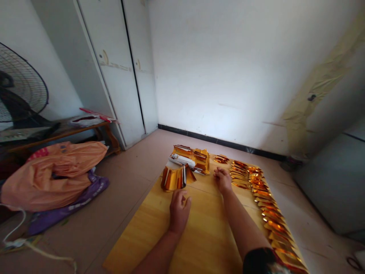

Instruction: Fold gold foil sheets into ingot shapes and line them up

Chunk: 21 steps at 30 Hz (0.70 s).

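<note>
My left hand (179,211) is over the wooden board (205,236), just in front of a curved stack of gold foil sheets (173,179). Its fingers are bent, the thumb stands apart, and I see nothing in it. My right hand (223,179) is farther forward, its fingers loosely bent and apart, with nothing visible between them. Just beyond it lie a few folded gold foil pieces (221,159). To its right is a column of similar folded pieces (239,175). A white roll-like item (182,160) rests among more foil sheets (202,160) at the back.
A long row of folded foil pieces (270,217) lines the board's right edge. On the left are a fan (23,87), a low wooden stand (110,137), and an orange cloth or bag (57,171) on a purple bag (71,207). A cabinet (114,76) stands behind.
</note>
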{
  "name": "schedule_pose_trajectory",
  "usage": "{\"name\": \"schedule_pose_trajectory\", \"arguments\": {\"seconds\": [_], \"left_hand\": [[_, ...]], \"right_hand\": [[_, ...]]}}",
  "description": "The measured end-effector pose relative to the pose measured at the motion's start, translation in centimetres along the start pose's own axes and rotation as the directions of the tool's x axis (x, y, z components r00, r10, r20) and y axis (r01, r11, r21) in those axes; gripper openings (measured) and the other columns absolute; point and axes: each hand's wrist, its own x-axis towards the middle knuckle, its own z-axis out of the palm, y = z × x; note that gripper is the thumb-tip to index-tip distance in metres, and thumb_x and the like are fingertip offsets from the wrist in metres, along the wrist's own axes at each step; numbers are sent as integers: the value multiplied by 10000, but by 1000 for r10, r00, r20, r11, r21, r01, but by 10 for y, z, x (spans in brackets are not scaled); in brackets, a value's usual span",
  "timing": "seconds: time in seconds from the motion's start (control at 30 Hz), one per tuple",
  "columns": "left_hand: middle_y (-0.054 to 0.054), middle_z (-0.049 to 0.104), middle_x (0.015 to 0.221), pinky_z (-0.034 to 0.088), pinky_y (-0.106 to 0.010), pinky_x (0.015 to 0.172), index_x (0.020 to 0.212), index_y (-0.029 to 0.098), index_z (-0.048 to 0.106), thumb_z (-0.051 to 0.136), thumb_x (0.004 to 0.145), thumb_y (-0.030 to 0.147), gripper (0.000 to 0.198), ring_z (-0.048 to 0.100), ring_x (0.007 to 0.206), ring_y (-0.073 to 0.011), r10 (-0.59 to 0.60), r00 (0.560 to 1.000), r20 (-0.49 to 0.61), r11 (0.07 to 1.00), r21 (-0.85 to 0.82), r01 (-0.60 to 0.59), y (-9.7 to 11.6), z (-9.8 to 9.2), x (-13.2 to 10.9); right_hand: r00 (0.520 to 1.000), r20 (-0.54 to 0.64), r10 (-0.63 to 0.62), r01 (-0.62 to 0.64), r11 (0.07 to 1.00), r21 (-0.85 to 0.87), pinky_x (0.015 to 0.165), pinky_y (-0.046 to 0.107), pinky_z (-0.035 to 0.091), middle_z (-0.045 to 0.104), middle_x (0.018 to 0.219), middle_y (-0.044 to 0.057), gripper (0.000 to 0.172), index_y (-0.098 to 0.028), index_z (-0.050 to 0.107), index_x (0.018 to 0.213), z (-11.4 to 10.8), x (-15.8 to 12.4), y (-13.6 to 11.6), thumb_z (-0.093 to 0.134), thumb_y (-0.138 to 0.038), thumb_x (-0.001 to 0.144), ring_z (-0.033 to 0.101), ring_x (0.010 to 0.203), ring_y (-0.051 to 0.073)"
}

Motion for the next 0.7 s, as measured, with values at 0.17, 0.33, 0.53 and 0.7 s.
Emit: {"name": "schedule_pose_trajectory", "arguments": {"seconds": [0.17,0.33,0.53,0.7], "left_hand": [[-125,562,1165,509,-281,769,1143,151,555,597,723,177,422,598,927,-194,-129,991,-28,980,150,132,-20,1,34],[-119,577,1171,461,-280,857,1115,152,594,544,799,182,322,565,1057,-215,-160,980,117,920,377,105,-22,4,47],[-87,644,934,408,-244,678,857,151,660,436,863,163,225,590,830,-170,-207,967,149,861,497,108,-21,5,49],[-55,604,692,349,-250,585,632,155,613,521,810,211,208,535,653,-155,-230,973,29,880,433,195,-27,5,54]], "right_hand": [[984,171,-39,76,974,-216,536,224,421,620,748,-20,271,-193,613,808,-4,-70,11,659,-250,547,529,576,107],[970,242,38,34,957,-287,518,219,378,603,745,-13,226,-187,603,786,-21,-123,5,648,-254,575,506,568,107],[949,297,101,-5,952,-305,522,222,354,594,745,-14,175,-191,595,767,-42,-171,-2,629,-241,603,498,569,107],[948,302,98,3,949,-316,516,222,349,580,722,-25,176,-194,605,765,-48,-187,-3,604,-213,589,485,553,104]]}}
